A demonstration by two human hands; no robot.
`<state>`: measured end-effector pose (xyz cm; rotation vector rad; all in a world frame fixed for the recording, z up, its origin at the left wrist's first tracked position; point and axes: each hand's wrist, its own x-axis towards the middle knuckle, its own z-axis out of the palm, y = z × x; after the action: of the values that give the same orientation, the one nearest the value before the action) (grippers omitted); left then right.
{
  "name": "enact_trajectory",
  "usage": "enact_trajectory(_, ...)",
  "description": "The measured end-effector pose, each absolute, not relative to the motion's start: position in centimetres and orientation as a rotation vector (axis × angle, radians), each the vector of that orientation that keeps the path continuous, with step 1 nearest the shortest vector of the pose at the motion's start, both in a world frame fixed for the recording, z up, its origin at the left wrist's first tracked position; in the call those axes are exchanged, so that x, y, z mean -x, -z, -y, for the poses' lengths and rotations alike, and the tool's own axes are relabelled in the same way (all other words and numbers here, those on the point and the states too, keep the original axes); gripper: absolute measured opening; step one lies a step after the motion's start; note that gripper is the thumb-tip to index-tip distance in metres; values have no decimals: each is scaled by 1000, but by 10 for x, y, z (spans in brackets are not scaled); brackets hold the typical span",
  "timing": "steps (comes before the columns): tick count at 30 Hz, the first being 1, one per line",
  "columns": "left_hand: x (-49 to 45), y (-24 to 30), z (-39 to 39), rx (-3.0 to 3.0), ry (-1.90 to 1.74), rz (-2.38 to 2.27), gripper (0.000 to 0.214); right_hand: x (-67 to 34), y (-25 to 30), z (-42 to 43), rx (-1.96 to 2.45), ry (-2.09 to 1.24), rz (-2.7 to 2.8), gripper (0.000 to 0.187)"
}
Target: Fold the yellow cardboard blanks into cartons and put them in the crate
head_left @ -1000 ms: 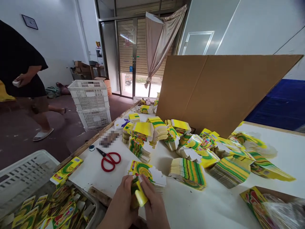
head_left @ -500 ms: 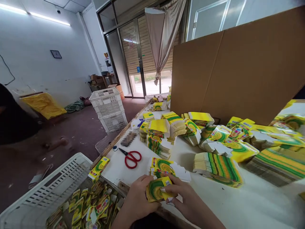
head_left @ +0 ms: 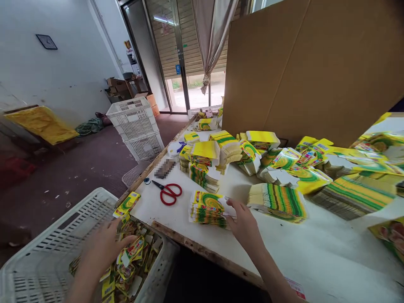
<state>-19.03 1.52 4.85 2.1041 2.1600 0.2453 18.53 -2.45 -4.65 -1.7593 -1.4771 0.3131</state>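
Your left hand (head_left: 102, 248) is over the white crate (head_left: 83, 216) at your left, blurred, its fingers apart with the thumb out and nothing visible held in them. Your right hand (head_left: 243, 221) touches the white end flaps of the near stack of cartons (head_left: 206, 206), which lies on the desk (head_left: 284, 252) just in front of you; its fingers bend around that end, but you cannot tell from this view whether they pinch a carton or only rest there. By the look of it, the loose heap of cartons (head_left: 129, 261) inside the crate is the share already handled, while the near stack and the many bundles (head_left: 277, 202) behind it seem to be what is left, so a good deal appears to remain. The cartons are thin printed card, yellow and green with smooth faces; the near stack lies in uneven layers, its white flaps jutting to the right. The bundle beyond your right hand shows its edges as green, yellow and orange stripes. The crate is slotted plastic with a rounded rim, the desk top smooth and white with a rough wooden edge. Red-handled scissors (head_left: 170, 194) lie near the stack, and a broad brown cardboard sheet (head_left: 299, 71) stands behind the bundles.
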Motion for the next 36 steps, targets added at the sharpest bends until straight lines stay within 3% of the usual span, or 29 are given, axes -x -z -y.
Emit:
enact_trajectory(7,79,-14,7,-1754,-343,-1441,45,-165,54,8,1820,-351,1563,36)
enact_trajectory(11,42,3,13,-1617,-358,-1186,26,-166,46,13,1803,-366,1521,36)
enact_trajectory(13,32,12,13,-1453,-502,-1117,34,-164,38,18,1726,-433,1429,37)
enact_trajectory(17,9,18,13,-1054,-1038,-838,62,-141,19,35,1313,-824,1205,42)
enact_trajectory(23,-22,-18,9,-686,-1315,-844,54,-100,3,58,838,-1361,987,49)
enact_trajectory(26,-24,-26,6,-715,-1443,-947,52,-99,0,57,895,-1335,1060,47)
enact_trajectory(32,-17,-6,5,-919,-1406,-843,57,-116,1,39,1046,-1097,1021,26)
enact_trajectory(36,-4,-2,-1,-965,-1349,-920,34,-130,10,36,1098,-1035,1121,14)
